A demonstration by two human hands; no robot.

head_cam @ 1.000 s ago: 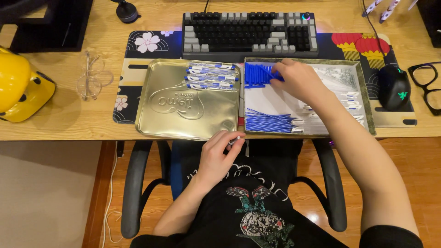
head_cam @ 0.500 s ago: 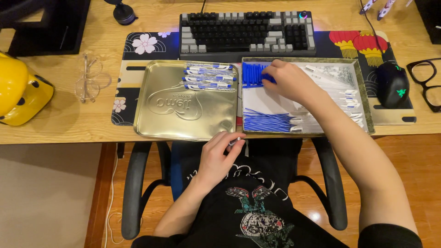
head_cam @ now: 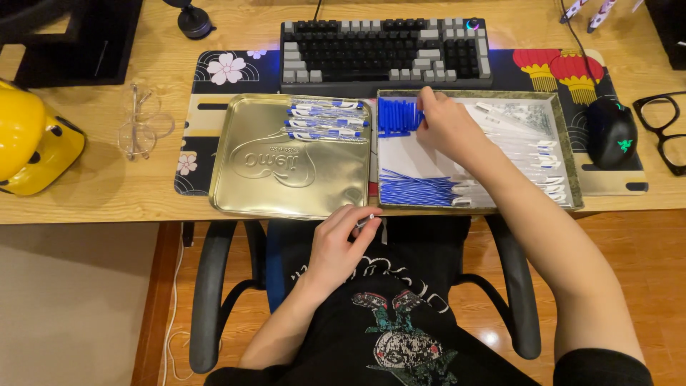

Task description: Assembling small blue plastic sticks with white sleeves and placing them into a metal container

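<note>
My right hand (head_cam: 446, 125) reaches into the open tin tray (head_cam: 572, 154) and its fingertips pinch at the row of blue pen caps (head_cam: 396, 116) in the tray's far left corner. A bundle of thin blue refills (head_cam: 418, 191) lies near the tray's front, and clear pen barrels (head_cam: 532, 146) fill its right side. My left hand (head_cam: 339, 246) rests below the desk edge, holding a small white pen part (head_cam: 368, 218) between the fingers. Several assembled blue and white pens (head_cam: 325, 120) lie on the gold tin lid (head_cam: 286, 179) to the left.
A keyboard (head_cam: 386, 53) sits behind the tins on a patterned desk mat (head_cam: 214, 71). A black mouse (head_cam: 612, 132) and black glasses (head_cam: 664, 132) lie to the right. Clear glasses (head_cam: 143, 121) and a yellow toy (head_cam: 32, 139) are at the left. Chair armrests (head_cam: 207, 293) flank my lap.
My right hand has stayed at the blue caps, shifting slightly left along the row. My left hand has kept its place at the desk edge.
</note>
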